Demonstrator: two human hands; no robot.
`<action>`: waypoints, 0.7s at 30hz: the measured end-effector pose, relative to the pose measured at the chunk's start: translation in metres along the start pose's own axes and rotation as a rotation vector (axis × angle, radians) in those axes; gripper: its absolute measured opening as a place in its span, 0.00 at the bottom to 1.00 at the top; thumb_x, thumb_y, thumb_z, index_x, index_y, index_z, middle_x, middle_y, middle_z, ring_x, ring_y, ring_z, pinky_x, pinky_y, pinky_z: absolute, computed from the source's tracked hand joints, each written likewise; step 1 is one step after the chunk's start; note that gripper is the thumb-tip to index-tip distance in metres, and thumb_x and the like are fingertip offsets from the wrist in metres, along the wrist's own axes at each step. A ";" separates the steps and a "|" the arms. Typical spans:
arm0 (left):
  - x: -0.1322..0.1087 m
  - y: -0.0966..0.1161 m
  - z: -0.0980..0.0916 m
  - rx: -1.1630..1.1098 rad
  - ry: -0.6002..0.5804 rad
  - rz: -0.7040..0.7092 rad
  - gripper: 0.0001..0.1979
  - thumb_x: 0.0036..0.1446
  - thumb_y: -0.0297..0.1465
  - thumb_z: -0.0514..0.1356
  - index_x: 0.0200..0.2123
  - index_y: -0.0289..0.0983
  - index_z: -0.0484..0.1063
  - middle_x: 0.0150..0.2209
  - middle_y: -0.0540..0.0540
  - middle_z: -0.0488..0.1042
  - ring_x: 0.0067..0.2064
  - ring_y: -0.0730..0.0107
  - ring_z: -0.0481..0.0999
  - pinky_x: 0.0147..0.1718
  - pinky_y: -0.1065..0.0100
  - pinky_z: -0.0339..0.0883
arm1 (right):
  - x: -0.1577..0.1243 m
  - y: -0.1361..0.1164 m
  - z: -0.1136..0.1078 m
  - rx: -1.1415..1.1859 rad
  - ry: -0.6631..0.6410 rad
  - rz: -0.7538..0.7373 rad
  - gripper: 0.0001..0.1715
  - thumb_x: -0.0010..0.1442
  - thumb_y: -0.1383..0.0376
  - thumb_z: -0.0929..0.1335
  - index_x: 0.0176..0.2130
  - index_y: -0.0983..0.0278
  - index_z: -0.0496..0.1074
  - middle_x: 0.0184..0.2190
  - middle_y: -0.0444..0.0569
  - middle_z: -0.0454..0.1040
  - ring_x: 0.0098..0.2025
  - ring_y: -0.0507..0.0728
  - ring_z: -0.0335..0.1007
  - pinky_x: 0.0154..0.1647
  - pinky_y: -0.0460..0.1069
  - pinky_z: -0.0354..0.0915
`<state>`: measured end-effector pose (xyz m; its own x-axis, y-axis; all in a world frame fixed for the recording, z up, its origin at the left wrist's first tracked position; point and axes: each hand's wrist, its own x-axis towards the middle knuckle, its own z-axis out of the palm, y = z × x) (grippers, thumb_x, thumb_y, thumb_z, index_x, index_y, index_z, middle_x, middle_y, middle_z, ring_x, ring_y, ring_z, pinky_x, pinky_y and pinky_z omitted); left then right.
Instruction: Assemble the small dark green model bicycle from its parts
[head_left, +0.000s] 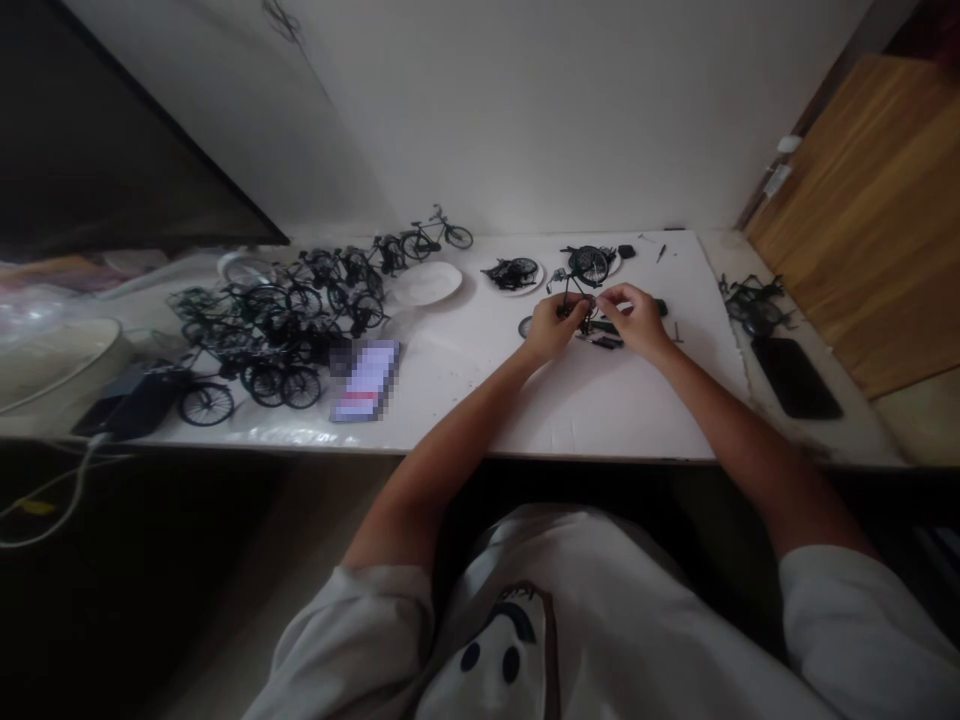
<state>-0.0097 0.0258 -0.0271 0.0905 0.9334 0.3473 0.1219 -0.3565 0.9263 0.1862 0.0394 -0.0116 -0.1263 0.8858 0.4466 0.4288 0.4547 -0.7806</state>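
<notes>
Over the right half of the white work surface, my left hand [555,325] is closed around the frame of a small black model bicycle [570,292]. Its handlebar end sticks up above my fingers. My right hand [634,315] meets it from the right, thumb and fingertips pinched together at the bicycle; whatever lies between those fingertips is too small to make out. Beneath and beside my hands lie a small wheel [526,327] and dark slim tools or parts [606,342]. Behind them, one plate [517,290] bears dark bicycle parts, and another pile with wheels [589,262] rests on a second plate.
Many model bicycles [285,320] crowd the left, with one standing upright [439,237] at the back. An empty white plate [427,284], a lit phone [367,380] and a white bowl [67,365] are there too. At right lie a dark phone [796,377] and more bicycle parts [757,303].
</notes>
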 end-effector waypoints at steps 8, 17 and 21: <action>-0.002 0.007 0.001 -0.029 0.022 -0.065 0.12 0.66 0.39 0.71 0.38 0.35 0.81 0.31 0.47 0.82 0.31 0.71 0.80 0.34 0.70 0.74 | 0.003 0.003 0.000 0.054 -0.003 0.009 0.26 0.62 0.40 0.74 0.42 0.59 0.78 0.43 0.56 0.86 0.46 0.64 0.82 0.49 0.59 0.77; 0.002 -0.005 0.000 -0.017 0.019 -0.001 0.18 0.66 0.45 0.70 0.41 0.34 0.82 0.33 0.45 0.83 0.33 0.70 0.80 0.34 0.71 0.72 | 0.000 -0.003 -0.001 0.071 0.002 -0.025 0.25 0.62 0.42 0.75 0.42 0.60 0.81 0.41 0.54 0.86 0.43 0.61 0.81 0.45 0.55 0.75; 0.004 -0.011 0.000 0.023 0.034 0.020 0.20 0.68 0.47 0.68 0.43 0.34 0.83 0.35 0.44 0.82 0.33 0.71 0.80 0.34 0.70 0.72 | -0.001 -0.006 -0.001 0.064 -0.012 -0.030 0.22 0.62 0.45 0.75 0.41 0.60 0.81 0.40 0.53 0.86 0.43 0.61 0.81 0.44 0.55 0.74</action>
<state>-0.0111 0.0336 -0.0361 0.0593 0.9267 0.3711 0.1435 -0.3758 0.9155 0.1850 0.0356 -0.0069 -0.1495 0.8724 0.4653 0.3667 0.4860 -0.7933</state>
